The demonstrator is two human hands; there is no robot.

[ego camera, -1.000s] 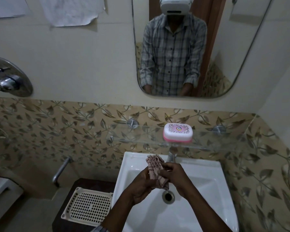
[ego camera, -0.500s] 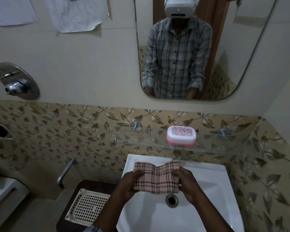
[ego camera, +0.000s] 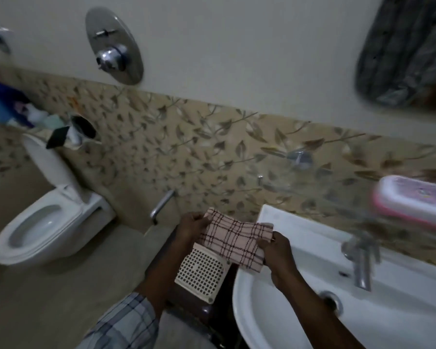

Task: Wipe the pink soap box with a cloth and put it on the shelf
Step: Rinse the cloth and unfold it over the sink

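The pink soap box (ego camera: 413, 201) with its white patterned lid stands on the glass shelf (ego camera: 312, 197) at the right, blurred by motion. Both my hands hold a pink checked cloth (ego camera: 234, 239) stretched flat between them, left of the sink. My left hand (ego camera: 190, 226) pinches the cloth's upper left edge. My right hand (ego camera: 275, 250) pinches its right edge. The cloth hangs above a white perforated tray (ego camera: 199, 273), well away from the soap box.
A white sink (ego camera: 300, 293) with a chrome tap (ego camera: 360, 260) fills the lower right. A white toilet (ego camera: 45, 220) stands at the left. A chrome shower control (ego camera: 112, 45) sits on the wall; a mirror (ego camera: 408, 54) hangs top right. Bottles (ego camera: 8, 107) crowd the far left.
The view has swung left, so the soap box and sink now sit at the right. My hands opened the bunched cloth flat and carried it left, over the perforated tray.
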